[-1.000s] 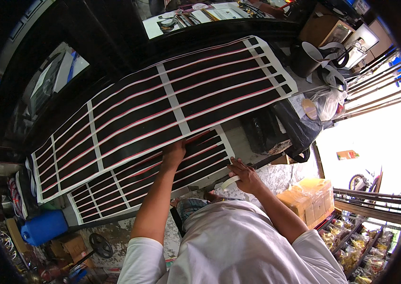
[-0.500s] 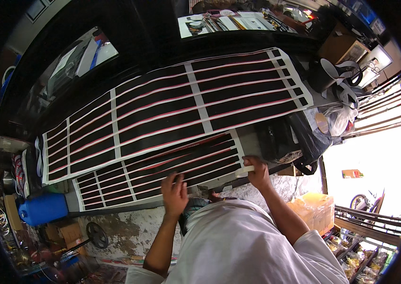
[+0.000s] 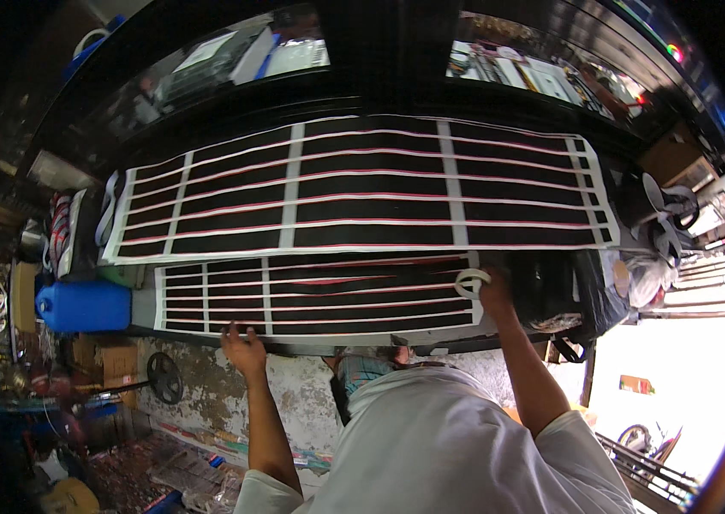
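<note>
**A:** Where were the hands when you looked in?

**B:** I saw the left hand (image 3: 244, 349) spread open, fingers flat on the near edge of the smaller black panel crossed with white strips and thin red-and-white lines (image 3: 311, 295). It gripped nothing.

**A:** And the right?

**B:** The right hand (image 3: 494, 291) sat at that panel's far right corner, fingers closed on a white roll of tape (image 3: 471, 282) resting on the panel.

**A:** Where did the panel lie?

**B:** Flat along the near edge of the dark workbench (image 3: 379, 86), just beside the larger black panel with the same striping (image 3: 362, 193). A blue plastic jerrycan (image 3: 84, 305) stood off the left end.
</note>
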Tool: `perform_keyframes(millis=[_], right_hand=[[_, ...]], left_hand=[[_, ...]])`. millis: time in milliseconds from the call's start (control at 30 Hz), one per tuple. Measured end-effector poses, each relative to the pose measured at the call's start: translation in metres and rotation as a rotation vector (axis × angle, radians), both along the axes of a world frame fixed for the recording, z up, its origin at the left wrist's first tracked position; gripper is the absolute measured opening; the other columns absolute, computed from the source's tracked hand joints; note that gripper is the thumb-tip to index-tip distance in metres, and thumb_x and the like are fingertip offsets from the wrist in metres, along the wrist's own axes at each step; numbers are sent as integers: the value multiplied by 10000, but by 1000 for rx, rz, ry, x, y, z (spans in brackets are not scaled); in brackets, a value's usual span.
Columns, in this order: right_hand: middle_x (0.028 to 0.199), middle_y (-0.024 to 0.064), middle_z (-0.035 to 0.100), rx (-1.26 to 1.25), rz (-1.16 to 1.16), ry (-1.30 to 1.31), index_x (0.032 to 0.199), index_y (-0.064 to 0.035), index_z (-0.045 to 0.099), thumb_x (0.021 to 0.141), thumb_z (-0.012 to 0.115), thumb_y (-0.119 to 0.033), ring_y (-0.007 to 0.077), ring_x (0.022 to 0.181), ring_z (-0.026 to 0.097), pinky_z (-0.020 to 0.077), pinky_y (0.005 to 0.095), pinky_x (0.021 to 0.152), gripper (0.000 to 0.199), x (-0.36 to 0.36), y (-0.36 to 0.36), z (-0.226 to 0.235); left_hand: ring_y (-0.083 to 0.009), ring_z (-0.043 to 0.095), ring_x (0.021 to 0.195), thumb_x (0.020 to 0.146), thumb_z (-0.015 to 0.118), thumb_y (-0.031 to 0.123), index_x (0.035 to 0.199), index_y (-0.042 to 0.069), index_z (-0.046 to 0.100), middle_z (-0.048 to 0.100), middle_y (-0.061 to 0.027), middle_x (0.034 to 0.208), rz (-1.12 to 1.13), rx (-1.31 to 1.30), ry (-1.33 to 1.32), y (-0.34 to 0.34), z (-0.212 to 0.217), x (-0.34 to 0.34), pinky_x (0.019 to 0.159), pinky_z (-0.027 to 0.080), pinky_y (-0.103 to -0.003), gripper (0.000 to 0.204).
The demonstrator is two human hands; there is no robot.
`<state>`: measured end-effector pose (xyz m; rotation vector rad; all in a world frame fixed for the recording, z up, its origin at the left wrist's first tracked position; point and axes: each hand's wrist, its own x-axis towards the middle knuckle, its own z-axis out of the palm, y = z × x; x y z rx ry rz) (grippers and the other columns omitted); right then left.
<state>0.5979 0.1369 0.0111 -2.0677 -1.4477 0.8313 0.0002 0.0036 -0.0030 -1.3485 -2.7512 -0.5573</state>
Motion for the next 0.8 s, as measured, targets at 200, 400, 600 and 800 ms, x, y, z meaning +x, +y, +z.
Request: perform_keyframes(millis=[200, 400, 600, 800], right_hand=[[1105, 161, 777, -46, -98, 90, 1295, -77, 727, 955, 616, -53, 296, 1003, 757, 586, 408, 846, 358, 34, -8, -36], [1181, 237, 766, -158, -181, 315, 1318, -82, 709, 991, 659, -158, 433, 1108, 740, 572, 502, 964, 340, 33, -6, -44], [1070, 85, 748, -176, -18, 142, 1322, -128, 695, 1032, 687, -189, 225, 908, 702, 557, 385, 731, 296, 15, -14, -39], [1068, 76, 764, -135, -23, 371, 1334, -107, 712, 957, 732, -113, 197, 993, 694, 562, 360, 842, 378, -4, -27, -19]], left_hand=[[-434, 274, 1644, 1090, 605, 437, 1645, 164, 513, 338, -182, 1774, -128, -128, -165, -7, -15, 9, 1277, 191, -730, 625], [-417, 231, 1667, 1123, 538, 463, 1679, 206, 475, 294, -132, 1806, -138, -166, -161, -6, -10, -7, 1283, 105, -756, 615], [-441, 294, 1639, 1123, 554, 464, 1637, 250, 547, 389, -159, 1758, -154, -131, -56, -4, -14, -36, 1271, 132, -768, 557], [-455, 315, 1627, 1117, 570, 455, 1621, 267, 568, 407, -196, 1739, -139, -146, 20, -3, -22, -60, 1248, 159, -792, 538]])
